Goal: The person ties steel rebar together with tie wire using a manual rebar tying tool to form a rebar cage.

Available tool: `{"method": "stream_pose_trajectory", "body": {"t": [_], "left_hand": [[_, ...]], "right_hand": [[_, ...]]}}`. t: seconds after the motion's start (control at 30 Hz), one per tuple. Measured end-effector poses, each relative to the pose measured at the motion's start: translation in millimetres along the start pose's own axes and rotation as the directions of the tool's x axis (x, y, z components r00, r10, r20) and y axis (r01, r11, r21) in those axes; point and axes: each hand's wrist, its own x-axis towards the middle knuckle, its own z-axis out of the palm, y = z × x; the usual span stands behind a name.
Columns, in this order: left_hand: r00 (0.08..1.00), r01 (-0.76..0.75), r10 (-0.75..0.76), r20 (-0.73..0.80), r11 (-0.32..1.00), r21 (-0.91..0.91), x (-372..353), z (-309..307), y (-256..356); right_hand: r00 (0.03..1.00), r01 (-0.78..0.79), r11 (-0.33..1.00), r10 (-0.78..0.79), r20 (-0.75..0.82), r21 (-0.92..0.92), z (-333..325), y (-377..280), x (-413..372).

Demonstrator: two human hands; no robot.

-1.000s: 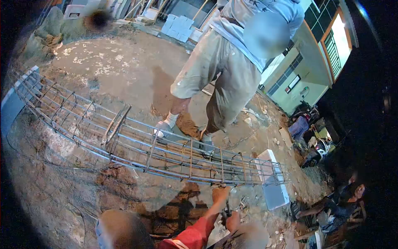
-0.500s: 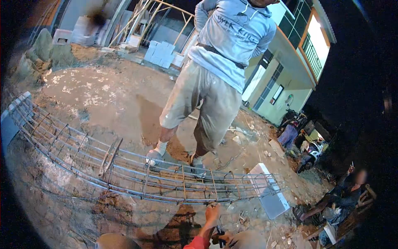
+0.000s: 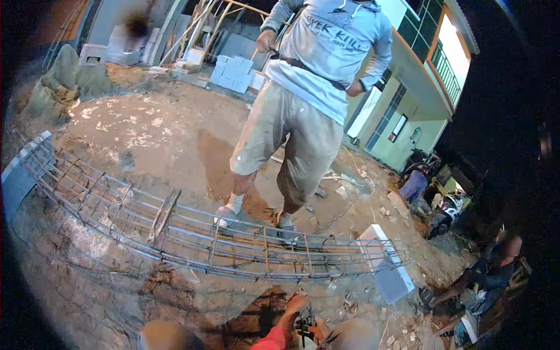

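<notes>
A long cage of steel bars [image 3: 265, 251] lies across the view, slightly above the ground. My left hand [image 3: 296, 303], below a red sleeve, is just in front of its near edge, apart from the bars; its fingers are curled together, and what they hold is too small to tell. Close beside it, my right hand [image 3: 318, 331] is closed around a dark tool [image 3: 304, 322], whose shape is hard to make out. A metal tool with long handles [image 3: 164, 216] rests across the bars left of the middle.
White blocks support the cage at the right [image 3: 385, 265] and left [image 3: 20, 175]. Behind it stands a person in a grey hoodie [image 3: 338, 52]. Another person [image 3: 487, 280] sits at the lower right. Stacked blocks [image 3: 232, 73], rubble and parked motorcycles [image 3: 446, 213] are farther back.
My left hand has drawn back from the cage's near bars toward my right hand. The standing person's hands have come forward to the waist. The view has shifted slightly.
</notes>
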Motion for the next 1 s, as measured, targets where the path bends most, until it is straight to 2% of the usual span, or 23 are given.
{"method": "stream_pose_trajectory", "body": {"t": [0.17,0.27,0.3,0.43,0.53,0.63,0.67,0.73,0.8,0.83,0.87,0.9,0.93,0.97,1.0], "left_hand": [[0.999,-0.001,-0.002,0.044,0.998,0.068,-26,-5,-28],[1.000,0.018,-0.020,0.006,0.981,0.193,-43,-5,-55],[1.000,0.030,-0.030,-0.005,0.966,0.256,-44,-3,-67],[0.998,0.052,-0.055,-0.009,0.846,0.531,-16,8,-110],[0.999,0.020,-0.046,0.025,0.766,0.642,20,10,-129],[0.996,-0.066,0.012,0.088,0.759,0.648,53,5,-140],[0.990,-0.132,0.078,0.115,0.787,0.602,59,1,-140],[0.962,-0.271,0.213,0.169,0.815,0.512,72,-13,-147],[0.906,-0.419,0.350,0.238,0.815,0.399,77,-15,-146],[0.904,-0.421,0.339,0.261,0.819,0.391,70,-14,-132],[0.890,-0.426,0.367,0.271,0.882,0.204,47,-19,-86],[0.883,-0.420,0.381,0.272,0.902,0.099,28,-28,-45],[0.877,-0.409,0.395,0.274,0.912,-0.006,7,-36,-2],[0.919,-0.256,0.207,0.336,0.960,0.110,-10,-47,34],[0.929,-0.107,0.012,0.370,0.966,0.237,-17,-52,51]], "right_hand": [[0.988,0.139,0.990,-0.136,-0.075,0.028,20,26,5],[0.912,0.262,0.924,-0.331,-0.240,-0.279,39,37,10],[0.915,0.246,0.929,-0.317,-0.251,-0.278,43,41,7],[0.946,0.190,0.961,-0.234,-0.225,-0.202,45,40,3],[0.979,0.116,0.983,-0.137,-0.148,-0.139,35,30,-3],[0.999,-0.047,0.998,0.047,0.010,-0.034,13,16,-17],[0.988,-0.131,0.991,0.130,0.082,0.000,3,8,-25],[0.967,-0.215,0.971,0.197,0.158,0.107,-37,-26,-39],[0.995,-0.088,0.959,0.070,0.075,0.271,-90,-93,-39],[0.995,0.102,0.929,-0.096,-0.036,0.356,-115,-144,-37],[0.954,0.299,0.861,-0.264,-0.143,0.412,-134,-192,-39],[0.828,0.560,0.691,-0.486,-0.280,0.457,-148,-255,-38],[0.681,0.713,0.485,-0.649,-0.338,0.506,-151,-315,-42],[0.544,0.838,0.407,-0.669,-0.505,0.364,-144,-404,-64],[0.569,0.627,0.086,-0.729,-0.380,0.774,-143,-445,-76]]}}
